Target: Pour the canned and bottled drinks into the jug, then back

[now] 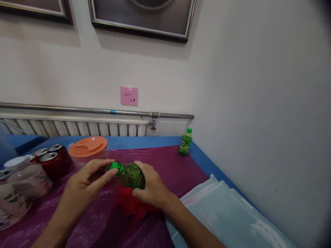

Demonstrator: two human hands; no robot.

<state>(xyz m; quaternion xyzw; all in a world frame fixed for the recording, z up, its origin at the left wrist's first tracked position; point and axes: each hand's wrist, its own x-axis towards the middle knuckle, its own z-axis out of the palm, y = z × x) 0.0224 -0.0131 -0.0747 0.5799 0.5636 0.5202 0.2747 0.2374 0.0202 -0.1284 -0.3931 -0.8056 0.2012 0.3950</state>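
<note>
My right hand [152, 184] wraps round the labelled body of a green plastic drink bottle [133, 175], which lies nearly sideways with its neck to the left. At that end, the fingertips and thumb of my left hand [89, 177] pinch the bright green cap [117, 167]. Cap and neck are together; whether the cap is loose I cannot tell. Beneath the bottle sits a red dish with a wavy rim [139, 208], partly covered by the bottle and my right hand.
A second green bottle [185, 142] stands at the back right. To the left are an orange-lidded container [89, 147], several dark red cans [51, 165] and floral mugs [29, 181]. Purple plastic sheeting [165, 162] covers the blue table; pale blue sheets [227, 213] lie at right, beside the wall.
</note>
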